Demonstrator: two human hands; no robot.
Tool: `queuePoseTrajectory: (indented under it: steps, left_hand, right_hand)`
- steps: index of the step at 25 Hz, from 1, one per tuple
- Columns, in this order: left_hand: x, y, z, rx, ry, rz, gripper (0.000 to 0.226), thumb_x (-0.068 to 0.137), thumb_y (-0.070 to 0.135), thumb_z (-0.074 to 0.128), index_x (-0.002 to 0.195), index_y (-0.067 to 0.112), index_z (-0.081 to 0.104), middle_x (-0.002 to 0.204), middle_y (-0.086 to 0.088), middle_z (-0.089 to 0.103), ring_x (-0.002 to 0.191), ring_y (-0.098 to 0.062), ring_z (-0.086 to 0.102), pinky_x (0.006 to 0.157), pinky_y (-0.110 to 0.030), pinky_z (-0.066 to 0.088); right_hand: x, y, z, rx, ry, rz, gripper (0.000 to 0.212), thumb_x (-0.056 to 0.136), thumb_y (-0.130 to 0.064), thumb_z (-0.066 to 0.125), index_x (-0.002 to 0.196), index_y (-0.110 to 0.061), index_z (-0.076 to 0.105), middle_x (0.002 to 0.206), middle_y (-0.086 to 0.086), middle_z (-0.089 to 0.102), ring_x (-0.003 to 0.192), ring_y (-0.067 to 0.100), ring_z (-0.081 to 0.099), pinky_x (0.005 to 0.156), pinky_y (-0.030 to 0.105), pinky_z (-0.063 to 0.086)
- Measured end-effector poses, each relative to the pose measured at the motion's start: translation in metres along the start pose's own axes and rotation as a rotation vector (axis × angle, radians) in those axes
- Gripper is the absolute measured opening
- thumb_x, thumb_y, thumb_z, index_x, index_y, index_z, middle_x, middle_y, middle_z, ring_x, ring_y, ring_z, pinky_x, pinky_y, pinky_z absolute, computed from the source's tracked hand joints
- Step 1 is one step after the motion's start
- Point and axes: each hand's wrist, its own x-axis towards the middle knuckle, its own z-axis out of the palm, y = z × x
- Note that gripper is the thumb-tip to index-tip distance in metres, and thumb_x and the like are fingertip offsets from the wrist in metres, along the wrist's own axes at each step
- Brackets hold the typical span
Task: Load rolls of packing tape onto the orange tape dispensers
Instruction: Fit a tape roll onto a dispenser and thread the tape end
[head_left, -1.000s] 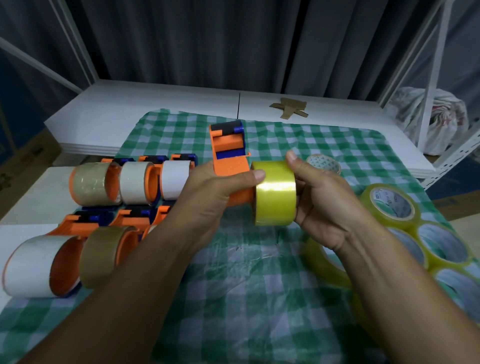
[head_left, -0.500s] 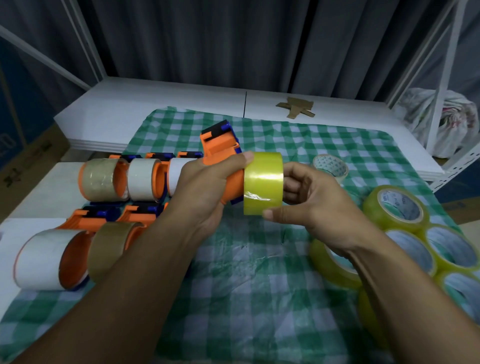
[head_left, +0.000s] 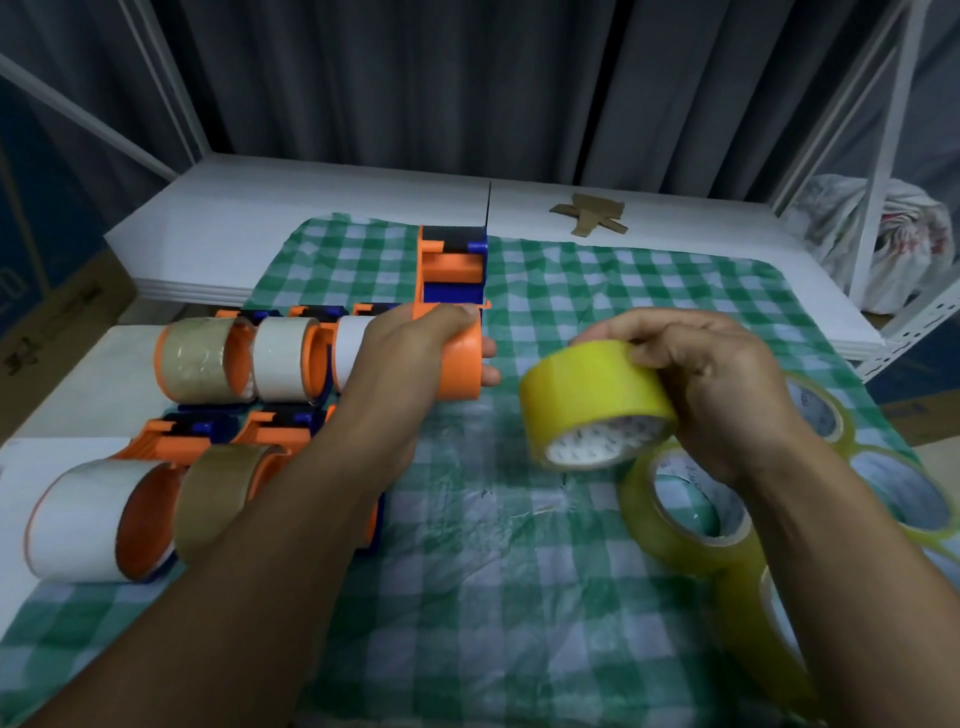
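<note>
Tape roll (head_left: 587, 387) gripped by right hand (head_left: 714, 387) | left hand (head_left: 405, 358) grips dispenser (head_left: 451, 270) | checked cloth (head_left: 493, 577), grey curtain (head_left: 441, 78)

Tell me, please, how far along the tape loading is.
Done: at least five loaded dispensers lie at left. In hand: the left hand grips an empty orange dispenser; the right hand holds a yellow roll, apart from it. Left: seating that roll; several loose yellow rolls wait at right.
</note>
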Motion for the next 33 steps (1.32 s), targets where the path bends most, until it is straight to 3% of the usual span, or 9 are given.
queuePoseTrajectory:
  steps: [5,8,12,16,19,23,25,30,33]
  left_hand:
    - [-0.011,-0.004,0.004,0.079,-0.328,0.024,0.032,0.072,0.02,0.074,0.101,0.007,0.069,0.089,-0.007,0.075,0.079,-0.018,0.07,0.075,-0.032,0.057]
    - [-0.01,-0.008,0.001,0.098,-0.451,0.036,0.043,0.067,0.016,0.077,0.109,0.01,0.067,0.095,-0.005,0.072,0.092,-0.02,0.069,0.084,-0.037,0.055]
    - [-0.013,-0.008,0.0,0.048,-0.542,0.068,0.042,0.066,0.001,0.074,0.106,0.014,0.07,0.091,0.0,0.076,0.088,-0.016,0.072,0.075,-0.028,0.057]
    - [-0.012,-0.01,-0.001,0.005,-0.508,0.085,0.039,0.066,-0.001,0.074,0.103,0.012,0.071,0.092,-0.003,0.076,0.088,-0.018,0.072,0.076,-0.029,0.059]
    - [-0.009,-0.008,-0.005,-0.035,-0.46,0.074,0.038,0.066,0.001,0.072,0.102,0.009,0.072,0.093,-0.007,0.075,0.088,-0.022,0.072,0.077,-0.033,0.06]
    - [-0.007,-0.008,-0.007,-0.094,-0.45,0.037,0.038,0.068,0.003,0.071,0.106,0.001,0.067,0.103,-0.021,0.07,0.098,-0.037,0.066,0.094,-0.049,0.05]
    - [-0.008,-0.007,-0.003,-0.08,-0.42,0.053,0.03,0.075,0.009,0.07,0.103,0.0,0.065,0.101,-0.022,0.068,0.096,-0.036,0.065,0.094,-0.049,0.049]
    - [-0.002,-0.004,0.0,0.054,-0.111,0.165,0.026,0.102,0.015,0.055,0.116,-0.006,0.061,0.08,-0.005,0.077,0.077,-0.019,0.075,0.078,-0.032,0.06]
    - [-0.009,0.0,0.004,0.011,-0.119,0.146,0.025,0.103,0.014,0.048,0.108,-0.006,0.062,0.075,-0.008,0.076,0.071,-0.021,0.074,0.077,-0.037,0.061]
  right_hand:
    - [0.0,0.0,0.001,-0.013,-0.196,-0.013,0.037,0.068,-0.01,0.045,0.08,-0.011,0.08,0.091,0.015,0.075,0.088,0.026,0.068,0.074,0.035,0.056]
    - [0.0,0.004,0.0,0.112,-0.226,0.023,0.038,0.071,-0.007,0.046,0.091,-0.008,0.078,0.086,0.014,0.071,0.08,0.027,0.065,0.069,0.035,0.055]
    - [0.004,0.008,0.0,0.162,-0.229,0.02,0.034,0.076,-0.006,0.052,0.102,-0.007,0.074,0.084,0.011,0.066,0.075,0.022,0.061,0.07,0.034,0.05]
    - [0.007,0.011,-0.009,0.043,-0.13,-0.105,0.038,0.074,-0.002,0.051,0.105,-0.009,0.072,0.114,0.012,0.073,0.114,0.023,0.066,0.095,0.043,0.05]
    - [0.001,0.007,-0.02,0.034,-0.336,-0.134,0.055,0.07,0.002,0.053,0.123,-0.006,0.064,0.131,0.014,0.067,0.129,0.027,0.059,0.102,0.044,0.049]
    - [-0.004,0.008,-0.027,-0.024,-0.485,-0.069,0.063,0.07,0.002,0.077,0.13,-0.007,0.061,0.125,0.019,0.065,0.123,0.035,0.06,0.097,0.044,0.054]
    - [-0.005,0.009,-0.025,-0.008,-0.529,-0.032,0.061,0.065,-0.005,0.082,0.124,-0.006,0.065,0.117,0.019,0.067,0.113,0.036,0.065,0.093,0.044,0.056]
    - [0.0,0.006,-0.025,0.113,-0.259,-0.043,0.078,0.051,-0.025,0.098,0.12,-0.007,0.064,0.104,0.009,0.072,0.092,0.022,0.07,0.078,0.028,0.056]
    - [0.008,0.017,-0.01,0.055,0.043,-0.045,0.071,0.062,-0.026,0.093,0.124,-0.015,0.061,0.108,0.006,0.071,0.099,0.023,0.07,0.086,0.036,0.055]
